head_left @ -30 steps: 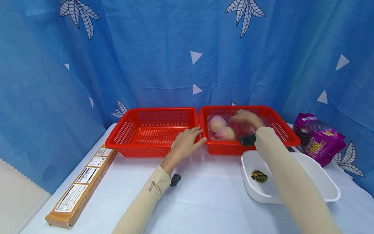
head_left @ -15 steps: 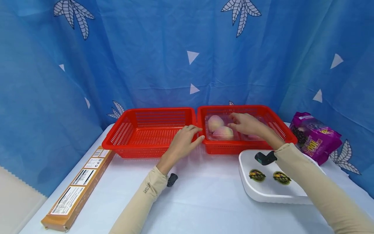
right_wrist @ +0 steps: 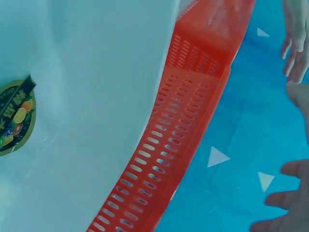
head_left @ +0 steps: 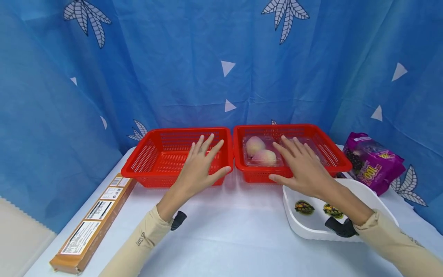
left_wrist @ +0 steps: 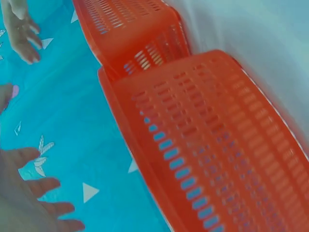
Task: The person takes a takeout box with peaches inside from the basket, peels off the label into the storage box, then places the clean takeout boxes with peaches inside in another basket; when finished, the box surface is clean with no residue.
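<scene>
My left hand point(head_left: 195, 169) hovers with spread fingers over the front right of the left red basket point(head_left: 143, 177), holding nothing. My right hand point(head_left: 306, 171), fingers also spread, is above the front of the right red basket point(head_left: 256, 177) and holds nothing. Inside that basket sits a clear plastic box point(head_left: 247, 159) with two pink-and-cream peaches point(head_left: 264, 157) visible. Part of a second clear pack point(head_left: 313, 145) shows behind my right hand, which hides most of its contents. In the left wrist view my left hand point(left_wrist: 36, 203) is apart from the basket rim.
A white plastic tub point(head_left: 301, 227) with round fruit labels stands below my right forearm. Beyond it lies a purple printed bag point(head_left: 375, 165). A long brown carton point(head_left: 93, 223) lies along the left side of the white table. Blue curtain point(head_left: 187, 69) hangs behind the baskets.
My right hand has come out of the right basket toward me and spread its fingers. My left hand has left the rim between the baskets, moving left and spreading.
</scene>
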Demonstrator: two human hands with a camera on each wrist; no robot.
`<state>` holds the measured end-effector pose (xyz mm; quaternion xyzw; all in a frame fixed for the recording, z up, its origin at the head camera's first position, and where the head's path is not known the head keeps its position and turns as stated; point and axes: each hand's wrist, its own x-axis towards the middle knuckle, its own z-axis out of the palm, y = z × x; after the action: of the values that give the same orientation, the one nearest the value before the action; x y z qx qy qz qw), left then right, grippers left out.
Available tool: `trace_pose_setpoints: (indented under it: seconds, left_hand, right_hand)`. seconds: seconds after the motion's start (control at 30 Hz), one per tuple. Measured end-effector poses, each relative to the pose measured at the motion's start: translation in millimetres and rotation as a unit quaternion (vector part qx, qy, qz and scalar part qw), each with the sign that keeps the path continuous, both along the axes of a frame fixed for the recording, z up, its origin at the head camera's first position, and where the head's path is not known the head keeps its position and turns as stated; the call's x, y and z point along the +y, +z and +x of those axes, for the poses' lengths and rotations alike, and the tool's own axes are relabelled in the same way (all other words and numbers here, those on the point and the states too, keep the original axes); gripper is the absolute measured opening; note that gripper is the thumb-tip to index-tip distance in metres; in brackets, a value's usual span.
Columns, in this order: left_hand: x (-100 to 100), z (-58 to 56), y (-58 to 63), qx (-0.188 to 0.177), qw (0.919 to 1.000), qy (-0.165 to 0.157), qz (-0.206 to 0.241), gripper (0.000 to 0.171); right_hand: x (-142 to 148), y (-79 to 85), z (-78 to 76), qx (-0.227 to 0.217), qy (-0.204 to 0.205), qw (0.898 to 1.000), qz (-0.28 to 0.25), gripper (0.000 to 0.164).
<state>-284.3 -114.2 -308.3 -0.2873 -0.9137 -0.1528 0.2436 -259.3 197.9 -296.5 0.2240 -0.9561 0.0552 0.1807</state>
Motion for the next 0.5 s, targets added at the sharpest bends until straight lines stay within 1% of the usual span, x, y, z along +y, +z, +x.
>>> trace_pose_setpoints:
  seconds: [0.1, 0.2, 0.27, 0.37, 0.5]
  left_hand:
    - [-9, 9.5, -3.2, 0.024, 0.9992, 0.026, -0.017, 0.092]
    - [-15, 17.3, -5.2, 0.062, 0.9962, 0.05, -0.036, 0.106]
    - [-18, 21.8, -5.2, 0.083, 0.9938, 0.06, -0.043, 0.113]
    - [-20, 27.3, -4.1, 0.098, 0.9919, 0.066, -0.047, 0.118]
    - [-21, 31.3, -4.1, 0.093, 0.9924, 0.066, -0.048, 0.118]
  right_hand:
    - [-1, -5.0, 8.8, 0.049, 0.009, 0.999, 0.007, 0.105]
    - [-5, -8.2, 14.9, 0.108, 0.028, 0.994, 0.014, 0.113]
    - [-8, -9.0, 18.1, 0.132, 0.037, 0.99, 0.017, 0.116]
    - [-12, -9.5, 20.6, 0.147, 0.046, 0.988, 0.016, 0.118]
    - [-16, -11.6, 21.1, 0.141, 0.049, 0.989, 0.011, 0.117]
